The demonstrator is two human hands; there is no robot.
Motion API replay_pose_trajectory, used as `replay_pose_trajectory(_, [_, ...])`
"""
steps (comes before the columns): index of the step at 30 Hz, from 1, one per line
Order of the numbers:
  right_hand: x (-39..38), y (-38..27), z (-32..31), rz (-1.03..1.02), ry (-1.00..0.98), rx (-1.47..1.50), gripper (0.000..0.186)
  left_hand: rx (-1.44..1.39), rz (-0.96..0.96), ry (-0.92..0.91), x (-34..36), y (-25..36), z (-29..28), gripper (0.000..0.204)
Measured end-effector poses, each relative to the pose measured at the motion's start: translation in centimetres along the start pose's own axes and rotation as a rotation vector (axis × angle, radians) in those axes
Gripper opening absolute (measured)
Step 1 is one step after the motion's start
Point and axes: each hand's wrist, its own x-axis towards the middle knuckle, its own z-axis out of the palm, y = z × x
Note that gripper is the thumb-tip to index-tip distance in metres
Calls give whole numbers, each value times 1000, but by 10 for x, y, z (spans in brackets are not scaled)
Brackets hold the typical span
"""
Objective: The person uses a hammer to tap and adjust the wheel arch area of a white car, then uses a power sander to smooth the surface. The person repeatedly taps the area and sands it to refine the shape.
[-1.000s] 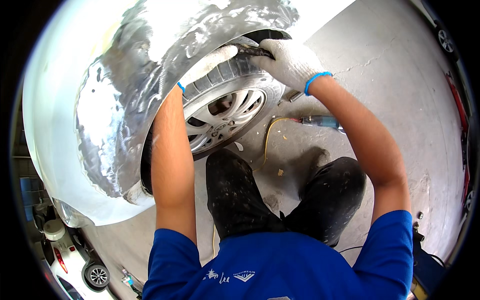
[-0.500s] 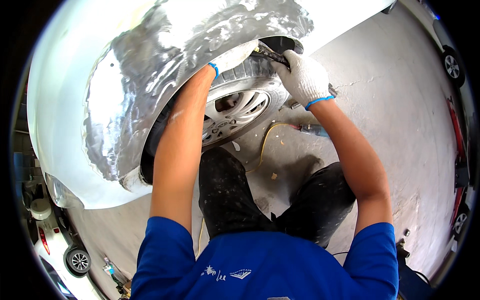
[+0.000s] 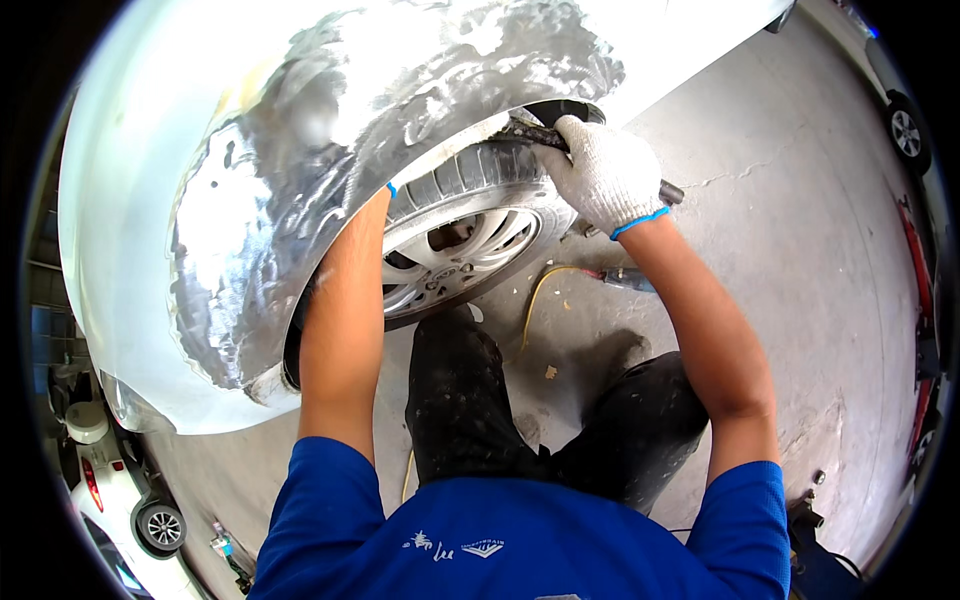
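Note:
My left hand (image 3: 473, 138), in a white glove with a blue cuff, reaches under the fender (image 3: 270, 200) into the wheel arch; most of it is hidden by the fender's edge, so its fingers cannot be made out. My right hand (image 3: 607, 176), also gloved, grips a dark bar tool (image 3: 535, 133) whose far part lies at the arch lip above the tire (image 3: 462, 180). Its metal end (image 3: 671, 191) sticks out right of the glove. The silver spoked wheel (image 3: 450, 266) is below both hands. The fender has a broad sanded, bare-metal patch.
A power tool (image 3: 625, 280) with a yellow cord lies on the concrete floor (image 3: 760, 250) beside my knees. A white car (image 3: 125, 520) stands at lower left, other vehicles (image 3: 908, 140) along the right edge, and dark equipment (image 3: 815, 535) at lower right.
My right hand has shifted right and down with the bar. My left forearm moved up and right, then back down-left, its glove now more hidden behind the fender edge.

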Motion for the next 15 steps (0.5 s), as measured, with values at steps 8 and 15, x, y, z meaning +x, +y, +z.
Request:
replay_pose_trajectory(8, [4, -8, -7, 11, -45, 26, 29, -93, -54, 61, -2, -6, -6, 69])
replay_pose_trajectory(15, [9, -19, -4, -50, -17, 17, 28, -108, -46, -72, 2, -42, -19, 61])
